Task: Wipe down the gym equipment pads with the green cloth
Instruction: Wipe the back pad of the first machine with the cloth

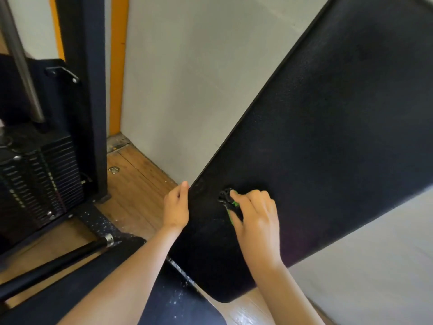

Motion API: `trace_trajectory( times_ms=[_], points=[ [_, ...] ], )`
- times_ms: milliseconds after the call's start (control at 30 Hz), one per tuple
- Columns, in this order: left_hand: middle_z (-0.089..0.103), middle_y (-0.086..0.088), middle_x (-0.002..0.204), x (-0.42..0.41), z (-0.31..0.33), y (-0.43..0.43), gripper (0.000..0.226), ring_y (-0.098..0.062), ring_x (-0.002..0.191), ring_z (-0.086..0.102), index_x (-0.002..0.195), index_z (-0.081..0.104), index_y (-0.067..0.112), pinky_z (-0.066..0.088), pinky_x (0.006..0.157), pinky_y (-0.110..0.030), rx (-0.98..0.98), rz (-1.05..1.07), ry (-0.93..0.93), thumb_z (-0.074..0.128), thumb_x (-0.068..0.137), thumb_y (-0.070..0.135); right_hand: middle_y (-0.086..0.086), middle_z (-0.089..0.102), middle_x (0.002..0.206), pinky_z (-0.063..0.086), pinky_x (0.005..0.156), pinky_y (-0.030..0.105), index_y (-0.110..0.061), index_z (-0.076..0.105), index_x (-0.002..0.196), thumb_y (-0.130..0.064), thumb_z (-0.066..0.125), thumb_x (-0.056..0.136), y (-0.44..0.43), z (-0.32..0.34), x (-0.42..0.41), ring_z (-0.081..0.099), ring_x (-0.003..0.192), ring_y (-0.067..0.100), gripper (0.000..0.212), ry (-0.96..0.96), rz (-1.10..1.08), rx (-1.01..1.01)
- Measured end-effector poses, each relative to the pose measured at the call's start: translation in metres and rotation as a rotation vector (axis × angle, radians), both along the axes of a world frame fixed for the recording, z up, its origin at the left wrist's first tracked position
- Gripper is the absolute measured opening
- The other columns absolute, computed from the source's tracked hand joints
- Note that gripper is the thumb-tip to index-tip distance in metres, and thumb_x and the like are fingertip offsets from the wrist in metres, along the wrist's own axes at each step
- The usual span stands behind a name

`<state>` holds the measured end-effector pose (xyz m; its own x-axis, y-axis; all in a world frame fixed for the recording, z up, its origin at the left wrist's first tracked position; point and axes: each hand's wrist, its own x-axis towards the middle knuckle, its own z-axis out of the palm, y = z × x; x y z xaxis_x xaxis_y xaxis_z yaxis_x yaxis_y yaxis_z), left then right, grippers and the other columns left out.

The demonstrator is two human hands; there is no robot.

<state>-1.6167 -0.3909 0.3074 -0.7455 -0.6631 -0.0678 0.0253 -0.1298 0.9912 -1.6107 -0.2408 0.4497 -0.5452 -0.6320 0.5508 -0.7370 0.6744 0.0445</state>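
Observation:
A long black back pad [328, 137] slants from the upper right down to the lower middle. My right hand [255, 221] presses on its lower part with fingers curled round a bunched green cloth [230, 205], of which only a dark and green scrap shows by my fingertips. My left hand [175, 207] grips the pad's left edge, thumb on the front face and fingers hidden behind it.
A black weight stack [39, 181] and its upright frame post [84, 90] stand at the left on a wooden floor [138, 184]. A grey wall [199, 90] is behind the pad. A black bar [54, 266] and a speckled black seat pad [178, 303] lie below.

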Motion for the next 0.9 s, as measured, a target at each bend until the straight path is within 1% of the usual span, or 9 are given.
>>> trace_trajectory(
  times_ms=[100,200,300,400,500,600,700,800,900],
  points=[
    [0.059,-0.022,0.083,0.006,0.006,0.001,0.058,-0.029,0.080,0.059,0.087,0.062,0.000,0.043,0.072,-0.032,0.009,-0.019,-0.025,0.032,0.098,0.049,0.004,0.055,0.083,0.041,0.071,0.029,-0.005,0.070,0.104,-0.010,0.081,0.073,0.016,0.037,-0.008,0.045,0.078,0.016,0.033,0.006,-0.034,-0.171],
    [0.062,-0.001,0.102,0.018,0.022,0.004,0.034,-0.017,0.100,0.057,0.113,0.060,0.012,0.045,0.085,-0.027,-0.217,0.133,-0.118,0.040,0.099,0.036,0.005,0.057,0.086,0.041,0.073,0.025,-0.003,0.069,0.105,-0.013,0.077,0.076,0.029,0.061,-0.010,0.047,0.081,0.016,0.031,0.013,-0.084,-0.306],
    [0.057,0.002,0.099,0.039,0.047,0.016,0.017,-0.015,0.093,0.054,0.111,0.053,0.018,0.047,0.082,-0.028,-0.351,0.229,-0.085,0.052,0.096,0.025,0.004,0.057,0.091,0.035,0.078,0.009,-0.004,0.068,0.103,-0.012,0.078,0.075,0.031,0.058,-0.003,0.048,0.086,0.013,0.031,-0.018,-0.142,-0.383],
    [0.061,0.004,0.090,0.067,0.078,0.033,0.009,-0.013,0.082,0.060,0.100,0.056,0.022,0.053,0.075,-0.027,-0.202,0.070,-0.034,0.059,0.092,0.020,0.003,0.057,0.094,0.033,0.078,0.005,-0.005,0.066,0.099,-0.010,0.080,0.073,0.029,0.047,0.006,0.048,0.089,0.012,0.030,-0.105,-0.185,-0.478],
    [0.068,0.001,0.088,0.093,0.116,0.055,0.012,-0.016,0.084,0.067,0.098,0.065,0.018,0.055,0.075,-0.028,0.043,-0.161,0.055,0.061,0.090,0.011,-0.003,0.052,0.092,0.037,0.074,0.008,-0.006,0.062,0.094,-0.009,0.080,0.073,0.025,0.031,0.020,0.048,0.086,0.011,0.028,-0.168,-0.186,-0.543],
    [0.071,0.004,0.096,0.108,0.140,0.073,0.019,-0.012,0.094,0.068,0.103,0.067,0.016,0.055,0.081,-0.025,0.118,-0.303,0.128,0.065,0.086,0.008,-0.006,0.051,0.095,0.040,0.072,0.012,-0.009,0.059,0.092,-0.009,0.077,0.074,0.017,0.010,0.039,0.049,0.088,0.010,0.026,-0.263,-0.183,-0.546],
    [0.071,0.008,0.096,0.115,0.142,0.079,0.032,-0.007,0.096,0.067,0.104,0.066,0.018,0.052,0.080,-0.019,0.179,-0.306,0.116,0.072,0.072,0.023,-0.010,0.048,0.099,0.041,0.073,0.014,-0.009,0.059,0.092,-0.005,0.071,0.072,0.013,-0.003,0.052,0.050,0.092,0.012,0.023,-0.312,-0.169,-0.586],
    [0.070,0.009,0.096,0.115,0.138,0.081,0.048,-0.004,0.095,0.066,0.109,0.059,0.023,0.052,0.076,-0.016,0.248,-0.289,0.072,0.072,0.064,0.031,-0.005,0.053,0.100,0.037,0.078,0.009,-0.007,0.063,0.093,-0.002,0.078,0.071,0.010,-0.008,0.061,0.048,0.093,0.013,0.028,-0.290,-0.129,-0.544],
    [0.070,0.012,0.105,0.110,0.135,0.083,0.052,-0.004,0.102,0.065,0.117,0.056,0.025,0.054,0.082,-0.025,0.236,-0.311,0.053,0.071,0.067,0.028,-0.003,0.058,0.104,0.040,0.084,0.010,-0.012,0.065,0.102,-0.008,0.083,0.068,0.010,-0.011,0.072,0.049,0.099,0.011,0.039,-0.346,-0.103,-0.496]
  ],
)
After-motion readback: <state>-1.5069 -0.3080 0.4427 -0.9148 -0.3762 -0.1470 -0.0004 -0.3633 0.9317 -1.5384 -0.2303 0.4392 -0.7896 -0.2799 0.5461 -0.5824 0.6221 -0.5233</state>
